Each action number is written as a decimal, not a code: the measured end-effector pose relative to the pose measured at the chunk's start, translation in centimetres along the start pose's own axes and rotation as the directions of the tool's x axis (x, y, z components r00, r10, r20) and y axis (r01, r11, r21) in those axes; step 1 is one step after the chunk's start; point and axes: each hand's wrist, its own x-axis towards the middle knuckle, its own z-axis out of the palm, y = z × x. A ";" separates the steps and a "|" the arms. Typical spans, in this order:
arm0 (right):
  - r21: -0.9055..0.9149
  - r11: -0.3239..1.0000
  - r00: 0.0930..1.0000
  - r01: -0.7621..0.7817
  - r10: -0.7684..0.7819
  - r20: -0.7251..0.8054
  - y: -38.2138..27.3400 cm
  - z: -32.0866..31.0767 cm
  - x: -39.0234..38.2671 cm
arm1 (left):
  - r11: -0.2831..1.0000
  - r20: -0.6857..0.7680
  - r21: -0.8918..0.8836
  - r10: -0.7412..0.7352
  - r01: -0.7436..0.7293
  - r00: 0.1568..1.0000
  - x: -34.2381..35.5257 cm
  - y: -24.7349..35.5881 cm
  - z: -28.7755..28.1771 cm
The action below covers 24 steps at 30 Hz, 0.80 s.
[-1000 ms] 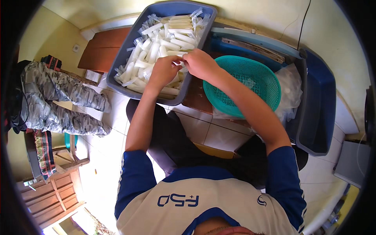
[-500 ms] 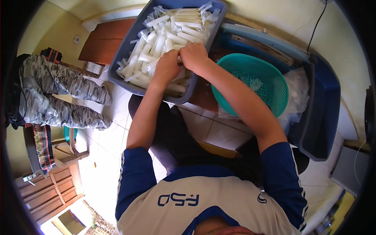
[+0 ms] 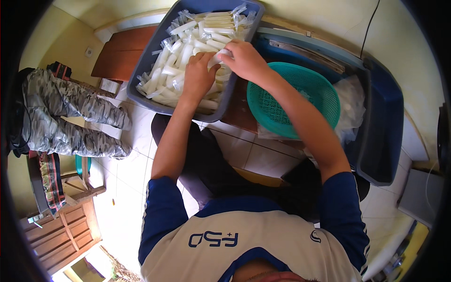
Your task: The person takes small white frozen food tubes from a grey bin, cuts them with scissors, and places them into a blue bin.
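Note:
Inside the grey tub (image 3: 142, 86) lie several white, tube-shaped pieces (image 3: 169, 70) in clear plastic wrappers, some with twisted ends. My left hand (image 3: 199, 77) has its fingers curled at one such tube (image 3: 217, 58) above the pile. My right hand (image 3: 246, 61) grips that same tube from the upper right, thumb and fingers bent over it. Part of the tube is hidden by my fingers. Just right of the tub, under my right forearm, sits a turquoise mesh basket (image 3: 263, 98).
Crumpled clear plastic (image 3: 351, 103) lies right of the basket, beside dark blue tubs (image 3: 383, 131). A brown wooden board (image 3: 117, 54) is behind the grey tub. Camouflage trousers (image 3: 80, 103) stretch across the left side, above a wooden stand (image 3: 82, 188). Tiled floor (image 3: 235, 150) shows below.
My hands have moved upward over the pile. My right hand has lifted and shifted right, and a white tube now shows between both hands.

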 end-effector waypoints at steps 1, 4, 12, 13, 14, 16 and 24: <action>-0.007 1.000 1.000 -0.001 0.001 -0.005 -0.5 -1.3 -0.3 | 1.000 -0.003 -0.005 0.007 -0.007 1.000 0.2 0.4 0.0; 0.289 0.932 0.975 -0.220 0.222 0.026 -0.7 -4.3 -1.6 | 0.971 0.035 -0.231 -0.060 0.066 0.998 0.7 2.3 -0.4; 0.607 0.753 0.950 -0.254 0.312 0.011 -1.3 -11.0 -7.1 | 0.612 0.384 -0.690 -0.144 0.387 0.912 2.3 8.1 -0.1; 0.610 0.754 0.945 -0.244 0.327 -0.026 -1.5 -11.8 -7.9 | 0.556 0.436 -0.705 -0.149 0.440 0.888 2.5 8.9 0.2; 0.612 0.756 0.938 -0.234 0.341 -0.062 -1.7 -12.5 -8.7 | 0.555 0.442 -0.708 -0.133 0.436 0.887 2.6 9.9 0.5; 0.575 0.784 0.922 -0.234 0.367 -0.126 -2.4 -13.9 -10.2 | 0.793 0.040 -0.609 0.023 0.006 0.999 2.6 12.0 1.2; 0.415 0.898 0.887 -0.148 0.306 -0.346 -2.9 -15.7 -17.1 | 0.312 0.556 -0.785 -0.024 0.535 0.831 1.5 17.2 4.1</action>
